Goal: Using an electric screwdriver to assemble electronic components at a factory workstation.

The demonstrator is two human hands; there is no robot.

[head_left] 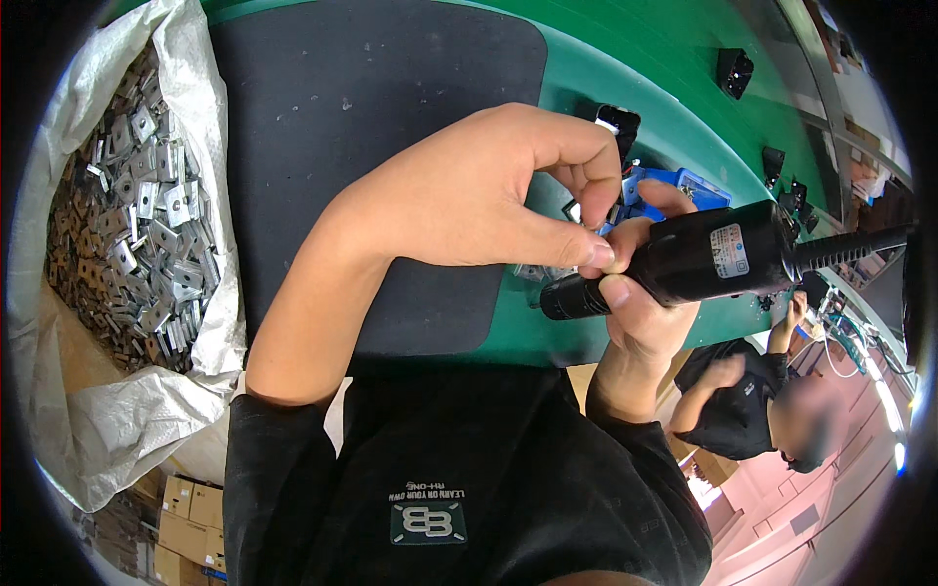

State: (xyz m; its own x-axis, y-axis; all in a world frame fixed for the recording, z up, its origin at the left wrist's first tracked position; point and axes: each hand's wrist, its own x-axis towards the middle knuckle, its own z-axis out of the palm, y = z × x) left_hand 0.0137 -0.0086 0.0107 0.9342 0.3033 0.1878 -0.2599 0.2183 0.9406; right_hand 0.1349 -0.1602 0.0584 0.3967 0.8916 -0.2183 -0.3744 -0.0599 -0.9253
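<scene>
A black electric screwdriver (723, 256) lies across my right hand (647, 317), its cord leaving to the right and its narrower nose pointing left. The fingers of that hand are closed round its front part. My left hand (508, 186) reaches over from the left, bent at the wrist. Its thumb meets the right fingertips just above the screwdriver's nose, with the other fingers curled. Whatever small thing may be between the fingertips is hidden. Behind the hands stands a blue tray (692, 186), partly covered by the fingers.
A white woven sack (210, 88) full of square metal pieces (147, 215) stands at the left. The dark mat (391, 78) covers part of the green table (645, 49). Several black parts (735, 73) lie far right. A co-worker (733, 400) is at right; cardboard boxes (191, 523) sit lower left.
</scene>
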